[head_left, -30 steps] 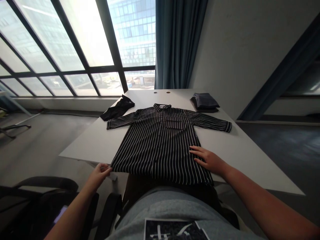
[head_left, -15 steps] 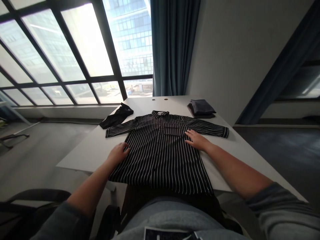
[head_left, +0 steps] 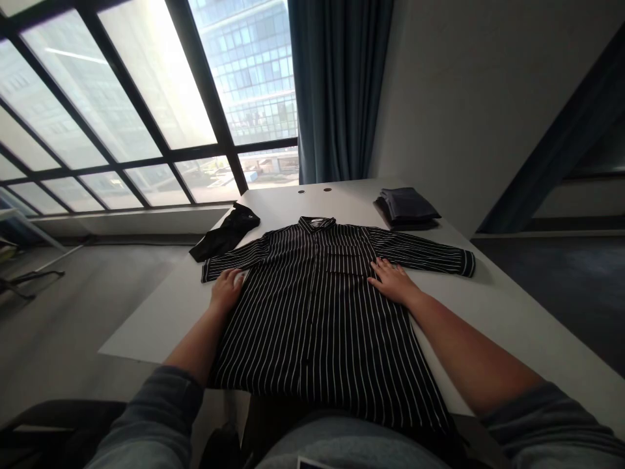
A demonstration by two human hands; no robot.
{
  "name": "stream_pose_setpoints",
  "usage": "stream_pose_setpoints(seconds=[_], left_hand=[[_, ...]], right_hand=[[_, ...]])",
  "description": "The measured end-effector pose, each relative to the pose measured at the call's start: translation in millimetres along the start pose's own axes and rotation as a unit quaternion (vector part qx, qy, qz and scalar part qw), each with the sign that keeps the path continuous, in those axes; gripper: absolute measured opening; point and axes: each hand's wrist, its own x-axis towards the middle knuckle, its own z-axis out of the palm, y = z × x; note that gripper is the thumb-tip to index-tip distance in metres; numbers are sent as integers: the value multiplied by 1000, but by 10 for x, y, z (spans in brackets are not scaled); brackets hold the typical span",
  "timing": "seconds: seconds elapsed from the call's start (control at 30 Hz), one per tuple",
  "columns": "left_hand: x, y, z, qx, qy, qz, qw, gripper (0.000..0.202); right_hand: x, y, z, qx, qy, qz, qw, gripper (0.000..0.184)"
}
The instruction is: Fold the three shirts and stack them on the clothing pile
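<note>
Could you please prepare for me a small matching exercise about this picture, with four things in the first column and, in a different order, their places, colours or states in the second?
Things:
1. Shirt
2. Folded clothes
3. Plain black garment
4. Curtain nearest the window

Descriptions:
A. On the left side of the table
B. Blue, hanging in long vertical folds
C. Spread out flat, black with white stripes
D. Stacked toward the table's far right

Right pairs: 1-C, 2-D, 3-A, 4-B.
</note>
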Motion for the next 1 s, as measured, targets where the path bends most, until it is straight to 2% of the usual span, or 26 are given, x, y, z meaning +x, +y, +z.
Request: stream_pose_setpoints(seconds=[0.07,0.13,0.2,0.33,0.43,0.53,0.77,1.0], left_hand=[[100,-277,-50,-16,91,-99,991,49],[240,-547,-104,-40,140,-220,965,55],[394,-772,-156,-50,138,-285,947,60],[681,-1005,-226,-55,102,-331,937,62],[841,-1037,-232,-54,87,-333,937,65],[935,-1036,-201,-52,74,-307,947,68],[968,-1077,-117,-40,56,-237,969,65],[915,-1095,-148,-58,70,-229,969,35]], right_hand=[[5,-11,-17,4,0,5,1000,77],[15,-1,-6,8,8,8,1000,76],[27,30,26,15,22,3,1000,74],[41,92,85,22,38,-10,999,73],[34,90,76,27,32,-8,999,74],[23,69,49,35,30,-6,999,75],[26,93,66,35,32,-6,999,75],[19,80,50,46,26,-3,999,75]])
